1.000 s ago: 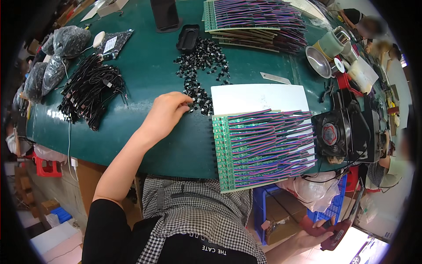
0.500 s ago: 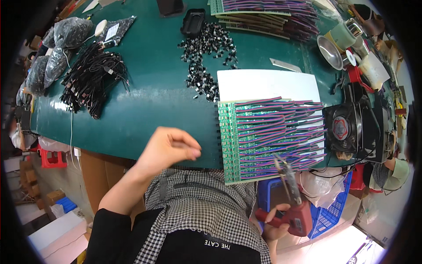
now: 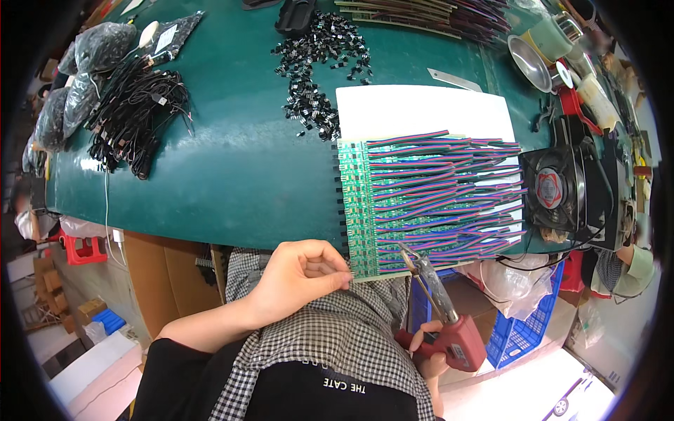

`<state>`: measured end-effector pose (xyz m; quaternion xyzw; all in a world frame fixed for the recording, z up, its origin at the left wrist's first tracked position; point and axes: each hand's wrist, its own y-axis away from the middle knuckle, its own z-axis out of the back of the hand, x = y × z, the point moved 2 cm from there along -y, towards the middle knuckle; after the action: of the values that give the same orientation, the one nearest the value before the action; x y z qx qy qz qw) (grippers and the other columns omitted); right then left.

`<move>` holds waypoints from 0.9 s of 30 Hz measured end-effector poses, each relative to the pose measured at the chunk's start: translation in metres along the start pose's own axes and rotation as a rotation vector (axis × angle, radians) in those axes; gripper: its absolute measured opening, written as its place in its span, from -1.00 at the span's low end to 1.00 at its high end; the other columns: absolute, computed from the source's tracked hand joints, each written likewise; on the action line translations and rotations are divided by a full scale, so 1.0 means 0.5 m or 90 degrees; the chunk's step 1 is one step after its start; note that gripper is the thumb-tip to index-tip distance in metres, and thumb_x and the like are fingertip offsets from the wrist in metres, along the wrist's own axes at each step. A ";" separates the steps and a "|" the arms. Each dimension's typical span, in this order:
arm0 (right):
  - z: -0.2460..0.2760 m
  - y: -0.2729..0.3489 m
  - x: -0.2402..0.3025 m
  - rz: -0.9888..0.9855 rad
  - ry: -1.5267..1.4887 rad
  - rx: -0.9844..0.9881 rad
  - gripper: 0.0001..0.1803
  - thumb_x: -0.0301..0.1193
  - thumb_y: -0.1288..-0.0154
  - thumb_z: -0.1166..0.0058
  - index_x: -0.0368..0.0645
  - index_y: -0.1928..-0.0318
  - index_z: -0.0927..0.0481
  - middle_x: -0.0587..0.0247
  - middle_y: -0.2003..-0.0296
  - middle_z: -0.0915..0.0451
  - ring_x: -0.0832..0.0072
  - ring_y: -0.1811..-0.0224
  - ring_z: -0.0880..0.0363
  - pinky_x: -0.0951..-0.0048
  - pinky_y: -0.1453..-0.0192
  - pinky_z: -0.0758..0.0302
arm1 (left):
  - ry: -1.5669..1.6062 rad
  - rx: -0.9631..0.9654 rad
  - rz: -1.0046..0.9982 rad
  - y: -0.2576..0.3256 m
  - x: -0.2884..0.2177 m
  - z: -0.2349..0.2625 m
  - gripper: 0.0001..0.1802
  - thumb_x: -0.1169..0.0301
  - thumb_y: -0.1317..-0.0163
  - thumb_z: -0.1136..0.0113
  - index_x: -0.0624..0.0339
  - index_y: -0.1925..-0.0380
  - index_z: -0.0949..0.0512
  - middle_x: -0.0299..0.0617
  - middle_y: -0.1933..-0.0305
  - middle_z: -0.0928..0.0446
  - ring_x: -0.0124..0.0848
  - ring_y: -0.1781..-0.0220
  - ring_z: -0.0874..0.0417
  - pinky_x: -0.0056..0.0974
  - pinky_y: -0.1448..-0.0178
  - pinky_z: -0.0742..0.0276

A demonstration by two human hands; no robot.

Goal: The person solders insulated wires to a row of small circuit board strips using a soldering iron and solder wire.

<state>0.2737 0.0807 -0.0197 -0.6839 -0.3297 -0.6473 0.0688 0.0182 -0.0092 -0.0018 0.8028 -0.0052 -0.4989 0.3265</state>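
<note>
Over to the green circuit board [image 3: 359,203] on the worktop [image 3: 246,182] has come the left hand [image 3: 298,279], thumb and finger pinched at the board's near-left corner, on what I can't tell. The right hand [image 3: 431,356] grips a red soldering gun [image 3: 463,344].

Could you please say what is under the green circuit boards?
A white sheet shows beyond the green circuit boards and between the ends of their striped wires, so it seems to extend beneath. Directly under the boards, everything is hidden from view.
</note>
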 end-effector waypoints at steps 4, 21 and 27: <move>-0.001 0.001 0.001 -0.005 -0.005 -0.004 -0.12 0.29 0.06 -0.19 -0.35 0.09 -0.49 0.26 0.52 -0.49 0.53 0.51 -0.44 0.54 0.39 -0.30 | -0.010 -0.032 -0.013 0.000 -0.002 -0.007 -0.91 0.60 -0.18 -0.17 0.37 0.31 -0.52 -0.18 0.35 -0.61 -0.51 0.28 -0.65 -0.44 0.16 -0.58; 0.006 -0.001 -0.001 -0.027 -0.005 0.031 -0.14 0.27 0.06 -0.20 -0.33 0.09 -0.51 0.27 0.50 -0.50 0.55 0.52 -0.45 0.56 0.35 -0.30 | 0.039 -0.034 0.000 0.003 0.006 -0.007 -0.92 0.61 -0.23 -0.08 0.37 0.27 -0.47 -0.13 0.30 -0.60 -0.46 0.25 -0.64 -0.39 0.11 -0.59; 0.004 -0.003 -0.004 -0.016 -0.048 0.037 -0.24 0.15 0.01 -0.26 -0.32 0.08 -0.49 0.18 0.39 -0.57 0.53 0.51 -0.47 0.51 0.40 -0.34 | -0.113 -0.053 -0.077 -0.005 -0.007 -0.015 -0.83 0.67 -0.20 -0.06 0.25 0.31 -0.29 -0.20 0.36 -0.55 -0.50 0.27 -0.62 -0.40 0.13 -0.55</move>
<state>0.2749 0.0820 -0.0224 -0.7013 -0.3593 -0.6119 0.0677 0.0217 -0.0020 0.0017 0.7403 0.0347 -0.5863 0.3270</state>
